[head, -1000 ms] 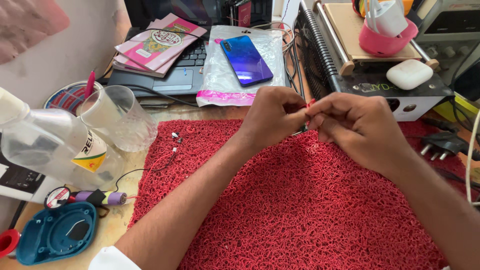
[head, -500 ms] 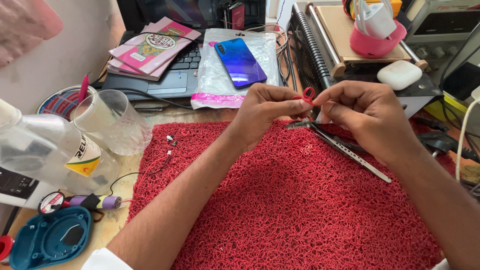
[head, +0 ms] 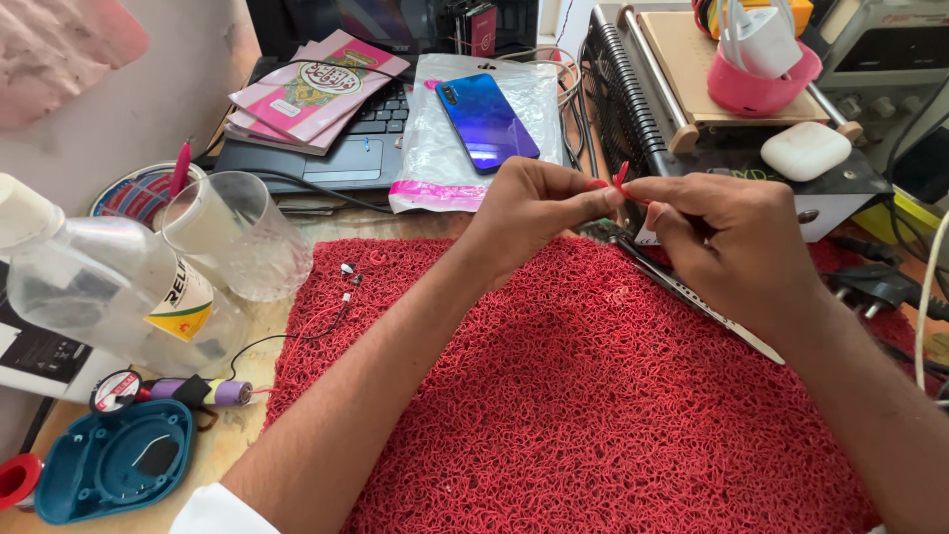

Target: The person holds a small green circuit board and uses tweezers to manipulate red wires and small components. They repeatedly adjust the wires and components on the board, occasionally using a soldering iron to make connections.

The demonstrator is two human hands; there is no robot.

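Left hand (head: 534, 203) and right hand (head: 732, 237) pinch a thin red wire (head: 620, 178) between fingertips above the red mat (head: 554, 415), tweezers (head: 692, 297) lying under the right hand.

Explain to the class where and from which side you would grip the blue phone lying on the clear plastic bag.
Grip the blue phone by its two long edges, coming from above. It lies flat, back up, on the plastic bag, turned diagonally, so only the thin sides offer a pinch. Both hands sit nearer the camera, leaving it unobstructed.

Red wire (head: 620, 178) (mostly finger-hidden)
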